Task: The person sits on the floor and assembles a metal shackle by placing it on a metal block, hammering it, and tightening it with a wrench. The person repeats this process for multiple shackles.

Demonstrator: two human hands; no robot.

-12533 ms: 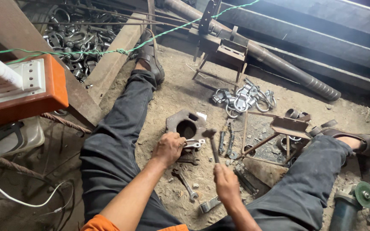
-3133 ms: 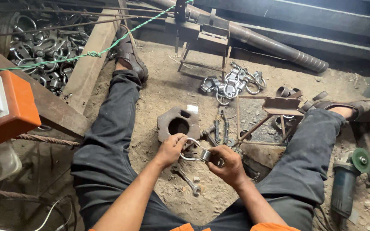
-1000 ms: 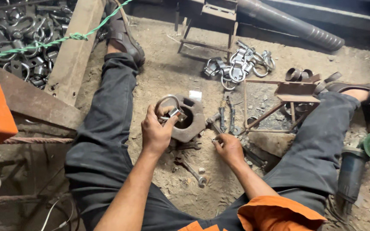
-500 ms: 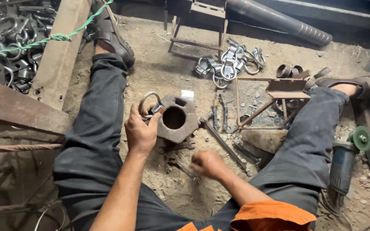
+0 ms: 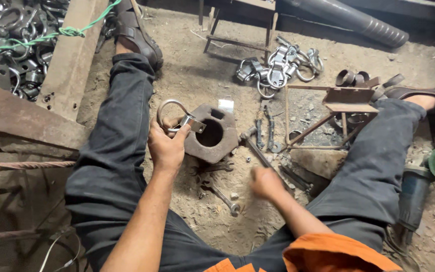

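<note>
Hands of a seated person working over a dirt floor [image 5: 187, 75]. The left hand [image 5: 166, 146] is gripping a metal clamp ring [image 5: 173, 115], fingers closed around its bolted end, and is holding it up just beside a heavy hexagonal steel block [image 5: 212, 133] with a round hole. The right hand [image 5: 265, 182] is blurring in the frame, hovering low over the floor near a long rod [image 5: 258, 153]; whether it is open or closed cannot be told. A spanner [image 5: 225, 199] is lying on the dirt between the two hands. Beyond the block, a pile of finished clamps [image 5: 278, 68] is resting near a small angle-iron frame [image 5: 328, 113]. An angle grinder [image 5: 419, 184] with a green disc is lying beside the right leg. Further clamps are heaping up behind a wooden beam [image 5: 71, 60] at upper left.
</note>
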